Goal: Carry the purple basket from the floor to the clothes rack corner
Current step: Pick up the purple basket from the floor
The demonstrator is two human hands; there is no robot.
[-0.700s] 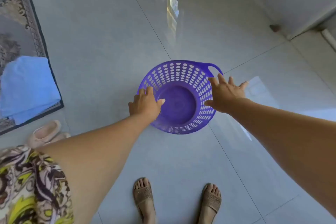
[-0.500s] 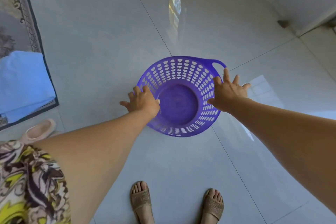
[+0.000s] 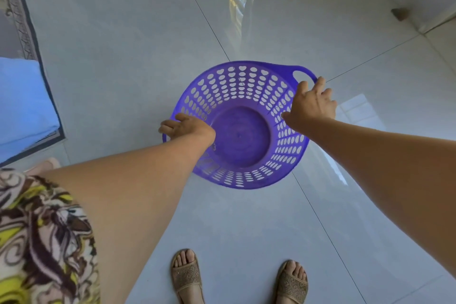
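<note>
Underfoot, glossy grey floor tiles (image 3: 128,39)

A patterned rug (image 3: 17,20) with a folded blue cloth (image 3: 22,99) on it lies well left of the left hand (image 3: 183,127). Two tan sandals (image 3: 186,276) stand on the glossy tiled floor (image 3: 123,44), nearer the camera than both hands.

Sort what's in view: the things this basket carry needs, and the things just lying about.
Needed: purple basket, left hand at its near-left handle, right hand at its far-right rim.

Lying about: blue folded cloth, patterned rug, pink slipper, small brown object by the wall.
</note>
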